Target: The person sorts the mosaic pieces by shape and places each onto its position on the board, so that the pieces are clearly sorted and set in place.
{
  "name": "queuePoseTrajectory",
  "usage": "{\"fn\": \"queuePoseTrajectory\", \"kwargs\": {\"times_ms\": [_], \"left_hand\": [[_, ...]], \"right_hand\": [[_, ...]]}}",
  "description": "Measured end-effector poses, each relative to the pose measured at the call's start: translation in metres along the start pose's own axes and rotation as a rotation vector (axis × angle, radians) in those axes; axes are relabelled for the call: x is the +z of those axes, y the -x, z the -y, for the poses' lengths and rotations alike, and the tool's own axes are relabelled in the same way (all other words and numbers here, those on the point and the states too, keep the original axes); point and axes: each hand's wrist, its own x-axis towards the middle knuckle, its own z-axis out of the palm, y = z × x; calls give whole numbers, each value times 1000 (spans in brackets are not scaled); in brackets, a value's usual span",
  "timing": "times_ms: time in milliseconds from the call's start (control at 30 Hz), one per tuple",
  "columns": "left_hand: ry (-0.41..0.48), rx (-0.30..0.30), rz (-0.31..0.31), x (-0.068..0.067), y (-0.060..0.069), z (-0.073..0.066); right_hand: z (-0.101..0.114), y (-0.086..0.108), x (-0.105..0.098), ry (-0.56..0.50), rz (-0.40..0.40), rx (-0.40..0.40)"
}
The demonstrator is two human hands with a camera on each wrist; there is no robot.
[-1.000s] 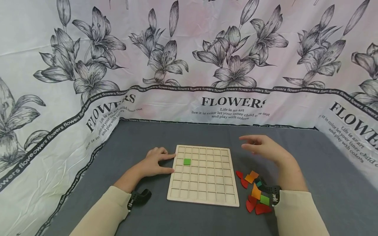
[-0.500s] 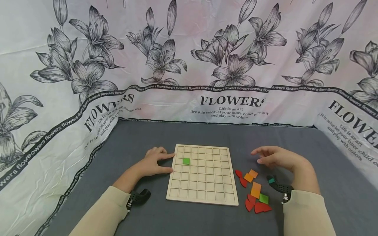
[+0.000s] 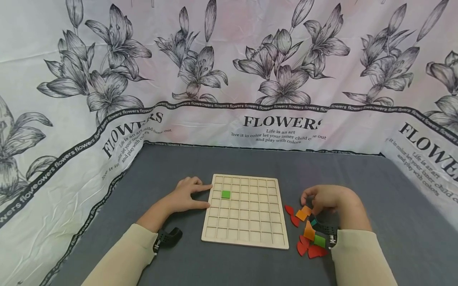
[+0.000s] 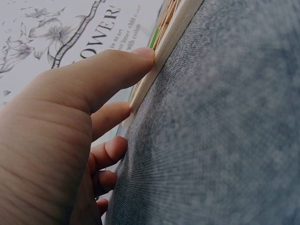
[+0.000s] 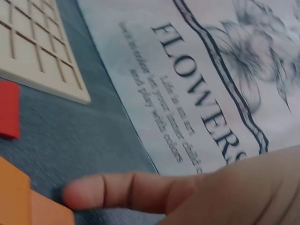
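A pale wooden grid board (image 3: pixel 247 222) lies on the dark cloth, with one green square (image 3: pixel 226 194) in a cell near its upper left. My left hand (image 3: pixel 184 196) touches the board's left edge with thumb and index fingertips; in the left wrist view the thumb (image 4: pixel 117 68) rests against the board's side. The right hand (image 3: pixel 329 197) hovers over the loose pieces, fingers bent downward, its fingertips close to the orange squares (image 3: pixel 301 215). In the right wrist view a finger (image 5: pixel 126 192) points at an orange piece (image 5: pixel 11 192); whether it touches cannot be told.
Right of the board lie several red curved pieces (image 3: pixel 302 248), another orange piece (image 3: pixel 309 230) and a green square (image 3: pixel 319 240). A black wrist strap (image 3: pixel 323 228) partly covers them in the head view. Flower-printed cloth (image 3: pixel 279 131) hangs behind and at the sides.
My right hand first drew back to the right and nearer, then came down and left to the orange squares, fingers bending more. The left hand has stayed at the board's edge.
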Motion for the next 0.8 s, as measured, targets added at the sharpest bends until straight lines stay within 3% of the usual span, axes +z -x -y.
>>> {"fn": "queuePoseTrajectory", "kwargs": {"times_ms": [267, 467, 633, 800], "left_hand": [[-6, 1, -2, 1, -1, 1], [-9, -3, 3, 0, -1, 0], [-15, 2, 5, -1, -1, -2], [-6, 0, 3, -1, -1, -2]], "right_hand": [[9, -1, 6, 102, -91, 48], [3, -6, -1, 112, -244, -3], [-4, -15, -4, 188, -354, -55], [2, -15, -7, 223, -454, -84]]}}
